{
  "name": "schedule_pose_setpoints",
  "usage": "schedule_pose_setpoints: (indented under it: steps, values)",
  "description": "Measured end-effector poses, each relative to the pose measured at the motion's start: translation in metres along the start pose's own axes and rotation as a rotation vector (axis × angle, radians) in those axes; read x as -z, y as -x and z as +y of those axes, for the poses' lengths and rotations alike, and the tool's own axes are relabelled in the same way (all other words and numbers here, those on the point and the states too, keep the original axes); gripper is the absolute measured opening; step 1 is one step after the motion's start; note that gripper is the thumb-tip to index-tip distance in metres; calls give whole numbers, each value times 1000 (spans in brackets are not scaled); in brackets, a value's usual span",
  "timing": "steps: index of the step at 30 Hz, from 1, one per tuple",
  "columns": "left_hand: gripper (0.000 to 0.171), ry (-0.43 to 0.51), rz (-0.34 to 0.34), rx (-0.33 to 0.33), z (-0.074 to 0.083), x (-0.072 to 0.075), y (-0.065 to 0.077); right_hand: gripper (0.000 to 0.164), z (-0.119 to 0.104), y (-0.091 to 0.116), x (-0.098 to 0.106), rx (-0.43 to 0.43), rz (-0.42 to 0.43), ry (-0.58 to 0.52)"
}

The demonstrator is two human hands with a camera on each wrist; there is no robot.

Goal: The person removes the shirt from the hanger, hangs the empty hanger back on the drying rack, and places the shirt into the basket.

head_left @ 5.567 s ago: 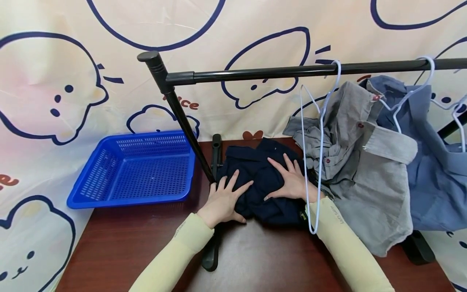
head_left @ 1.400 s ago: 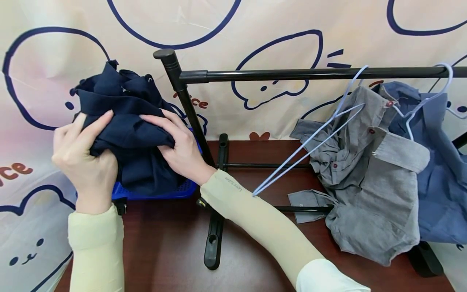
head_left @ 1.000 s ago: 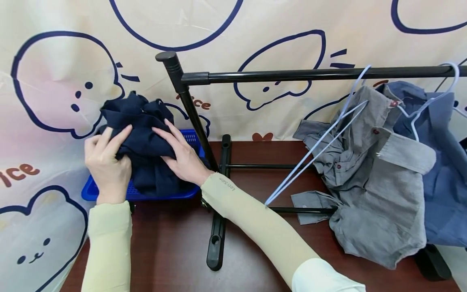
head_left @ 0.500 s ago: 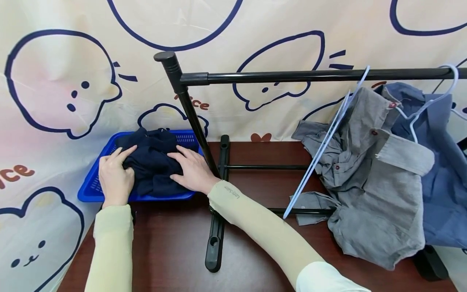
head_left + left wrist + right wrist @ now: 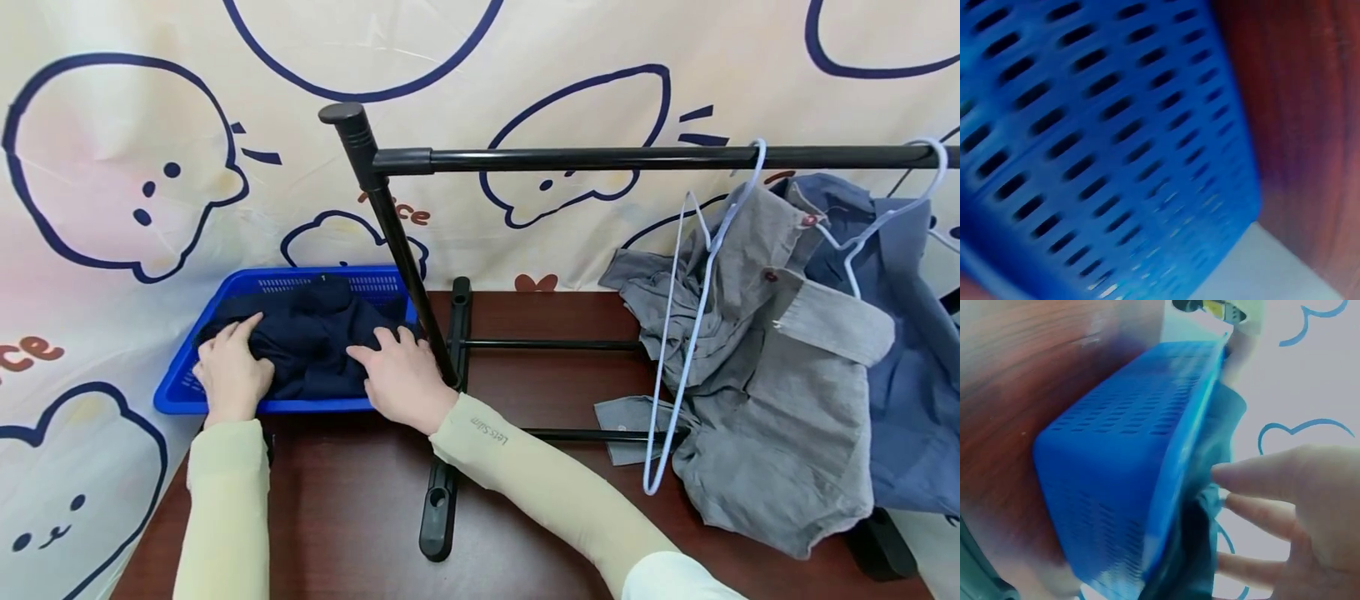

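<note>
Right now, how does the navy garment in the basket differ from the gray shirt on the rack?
The navy garment is very dark, while the gray shirt is much lighter. The navy garment lies bunched inside the blue basket; the gray shirt hangs from the black rack. The gray shirt shows reddish buttons, whereas none can be made out on the navy garment. Both look creased.

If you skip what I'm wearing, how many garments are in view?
3: the dark garment in the basket, the grey garment hanging on the rack, and the blue garment partly behind the grey one. More may be hidden.
</note>
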State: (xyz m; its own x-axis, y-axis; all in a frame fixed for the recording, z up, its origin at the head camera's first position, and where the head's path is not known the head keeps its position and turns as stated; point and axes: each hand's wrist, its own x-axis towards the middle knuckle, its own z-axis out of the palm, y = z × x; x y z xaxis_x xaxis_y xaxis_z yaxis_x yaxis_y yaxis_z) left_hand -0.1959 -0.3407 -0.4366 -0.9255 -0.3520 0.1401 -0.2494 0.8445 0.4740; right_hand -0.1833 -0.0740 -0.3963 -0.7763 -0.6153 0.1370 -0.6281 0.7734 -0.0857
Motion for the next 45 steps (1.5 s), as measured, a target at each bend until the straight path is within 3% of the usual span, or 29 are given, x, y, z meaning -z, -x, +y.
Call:
schedule_pose_setpoints:
  steps: [2, 4, 6, 10, 14, 20, 26, 32, 35, 39, 45]
  values:
    - [76, -58, -178, 40, 1, 6, 1, 46, -2, 3, 1, 33, -7, 18]
    - [78, -99, -310, 61, 4, 13, 3, 39, -2, 3, -1, 88, -4, 29]
    - [77, -120, -364, 53, 8, 20, 5, 35, 0, 1, -6, 156, 9, 59]
    - [69, -114, -356, -20, 21, 29, 9, 35, 2, -12, -23, 245, 42, 48]
    - [62, -60, -294, -75, 37, 34, 12, 40, -2, -25, -38, 245, -19, -24]
    - [58, 37, -139, -153, 67, 43, 20, 44, -7, -33, -44, 197, -116, 23]
    - [54, 200, 123, -261, 97, 54, 30, 37, -3, -27, -43, 222, -66, -71]
    - [48, 376, 411, -434, 130, 66, 44, 33, 3, -19, -35, 292, -29, -168]
    - [47, 432, 522, -525, 148, 72, 53, 34, 5, -15, -30, 336, -5, -186]
    - [47, 468, 575, -637, 173, 80, 68, 35, 8, -9, -24, 353, 5, -246]
    - [50, 505, 560, -772, 202, 83, 88, 41, 13, -1, -18, 314, -6, -404]
